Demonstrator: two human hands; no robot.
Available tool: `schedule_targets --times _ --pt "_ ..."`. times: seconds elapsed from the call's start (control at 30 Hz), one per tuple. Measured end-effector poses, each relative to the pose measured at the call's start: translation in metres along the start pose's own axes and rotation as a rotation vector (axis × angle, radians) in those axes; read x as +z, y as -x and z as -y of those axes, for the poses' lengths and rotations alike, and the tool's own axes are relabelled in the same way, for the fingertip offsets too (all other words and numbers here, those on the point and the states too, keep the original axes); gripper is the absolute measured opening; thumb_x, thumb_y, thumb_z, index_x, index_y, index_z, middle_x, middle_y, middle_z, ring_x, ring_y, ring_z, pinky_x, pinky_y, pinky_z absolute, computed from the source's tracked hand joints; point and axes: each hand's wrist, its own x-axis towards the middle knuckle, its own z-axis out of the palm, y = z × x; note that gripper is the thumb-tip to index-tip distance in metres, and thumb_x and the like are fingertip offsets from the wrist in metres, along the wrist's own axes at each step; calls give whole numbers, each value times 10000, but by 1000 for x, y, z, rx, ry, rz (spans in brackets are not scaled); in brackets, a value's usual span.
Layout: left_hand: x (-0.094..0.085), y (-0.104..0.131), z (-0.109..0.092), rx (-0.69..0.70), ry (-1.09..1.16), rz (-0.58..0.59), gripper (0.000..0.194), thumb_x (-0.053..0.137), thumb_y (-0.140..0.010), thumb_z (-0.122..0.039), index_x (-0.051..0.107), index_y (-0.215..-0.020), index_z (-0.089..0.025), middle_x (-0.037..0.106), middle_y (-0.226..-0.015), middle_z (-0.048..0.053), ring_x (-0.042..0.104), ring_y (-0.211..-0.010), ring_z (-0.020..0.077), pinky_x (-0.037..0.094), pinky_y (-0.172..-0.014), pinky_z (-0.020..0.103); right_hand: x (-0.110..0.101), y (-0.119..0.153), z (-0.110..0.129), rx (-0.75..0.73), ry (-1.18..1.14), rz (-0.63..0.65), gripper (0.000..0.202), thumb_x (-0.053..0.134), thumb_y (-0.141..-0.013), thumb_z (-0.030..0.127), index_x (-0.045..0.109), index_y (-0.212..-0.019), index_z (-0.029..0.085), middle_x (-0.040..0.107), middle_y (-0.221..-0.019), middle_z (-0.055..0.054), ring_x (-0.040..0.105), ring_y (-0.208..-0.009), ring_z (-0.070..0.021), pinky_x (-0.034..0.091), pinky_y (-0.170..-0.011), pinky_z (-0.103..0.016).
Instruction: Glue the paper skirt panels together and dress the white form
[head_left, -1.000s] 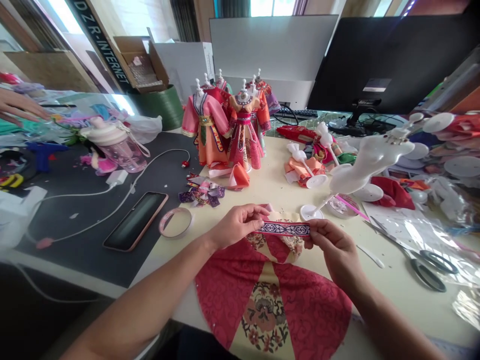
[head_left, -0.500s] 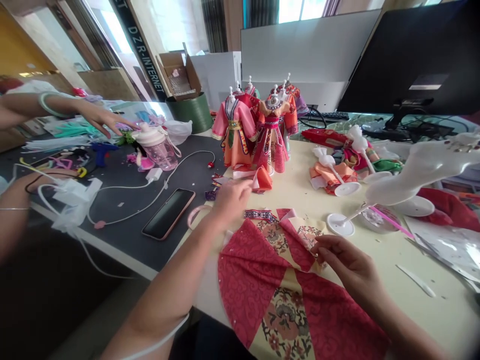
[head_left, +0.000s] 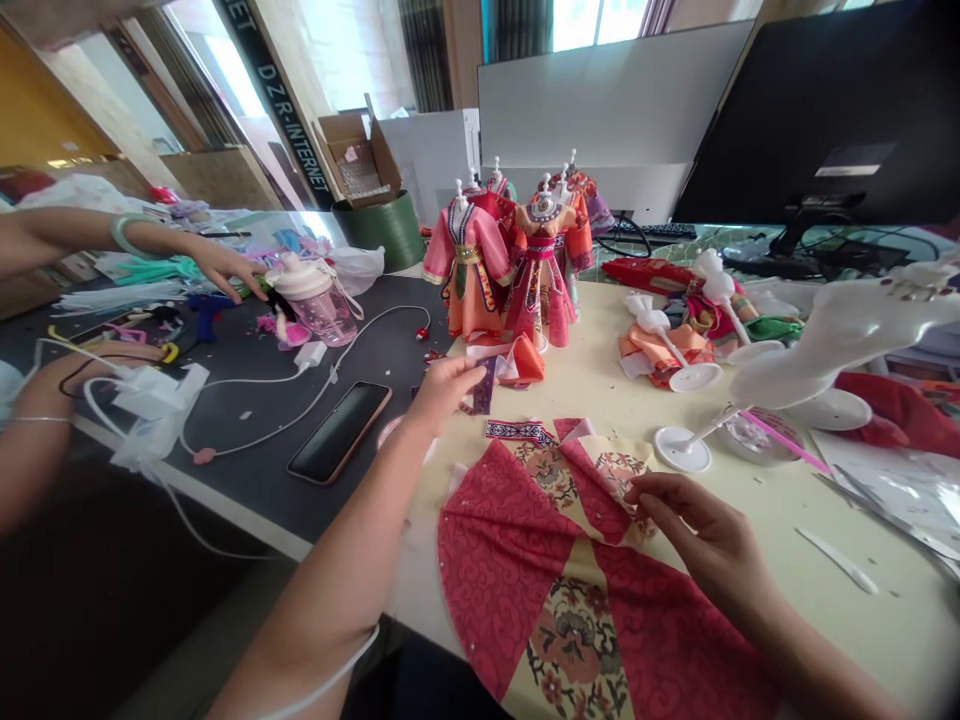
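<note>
My left hand (head_left: 448, 385) pinches a dark purple patterned ribbon (head_left: 484, 391), which hangs from the fingertips just above the table. Closed at the fingertips, my right hand (head_left: 694, 520) grips the upper edge of a red and cream floral skirt piece (head_left: 517, 520), spread over the table's front. A short blue-and-white patterned trim strip (head_left: 517, 430) lies at the skirt's top edge. Just past my left hand sits a folded orange and pink fabric piece (head_left: 525, 360).
Behind stand several dressed doll forms (head_left: 469, 255). A phone (head_left: 340, 430), cables and a pink bottle (head_left: 319, 300) lie to the left, where another person's hand (head_left: 225, 268) reaches in. At right are a white mannequin form (head_left: 825, 350), a white stick-like tool (head_left: 836, 560) and scissors (head_left: 900, 515).
My left hand has lifted the purple ribbon and drawn it slightly left, off the table. My right hand stays on the skirt. The other person's upper hand has shifted right towards the bottle.
</note>
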Motion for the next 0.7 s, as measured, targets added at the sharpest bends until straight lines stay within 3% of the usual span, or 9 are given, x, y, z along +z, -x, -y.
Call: schedule_targets --times 0.13,0.2,0.37,0.5,0.57,0.63,0.7 --pt "9 10 -18 -189 674 158 227 612 -786 -266 615 -965 -126 696 -810 63 668 -681 164 517 -670 291 0 -1 -1 -21 5 1 168 574 -821 371 651 -882 235 699 -850 -43 656 -757 -193 538 -680 -311" --pt "18 17 -25 -247 850 199 259 640 -765 -201 600 -1013 -137 698 -845 54 675 -686 156 521 -687 285 0 -2 -1 -42 7 -8 148 578 -821 354 652 -869 235 692 -858 -38 649 -770 -188 534 -709 -314" --pt "47 39 -40 -286 1039 365 387 605 -792 -110 541 -1165 -193 690 -1003 63 686 -813 175 524 -712 278 2 -3 2 -33 -94 51 180 585 -826 342 631 -965 238 678 -959 -48 641 -875 -198 528 -792 -347" --pt "70 64 -53 -339 1150 448 383 607 -796 -96 553 -1166 -181 683 -1038 73 668 -914 188 516 -817 307 10 0 10 22 -302 212 413 620 -811 328 528 -1208 259 583 -1241 -80 556 -1130 -228 469 -950 -411" --pt "77 75 -58 -366 1158 492 375 623 -793 -113 564 -1157 -186 686 -1024 71 668 -908 189 519 -806 306 14 2 16 19 -410 261 524 656 -783 310 478 -1275 277 542 -1296 -75 527 -1169 -222 468 -956 -397" --pt "81 82 -62 -391 1157 524 373 645 -779 -122 574 -1138 -189 693 -982 66 674 -868 190 526 -764 302 17 3 21 25 -434 290 482 682 -753 299 531 -1211 274 610 -1164 -54 594 -1023 -195 526 -833 -341" --pt "83 83 -64 -404 1159 510 366 667 -756 -120 586 -1108 -183 699 -918 53 677 -818 181 525 -728 289 17 4 24 44 -377 318 276 669 -758 309 621 -1021 242 652 -918 -21 607 -794 -154 528 -673 -286"
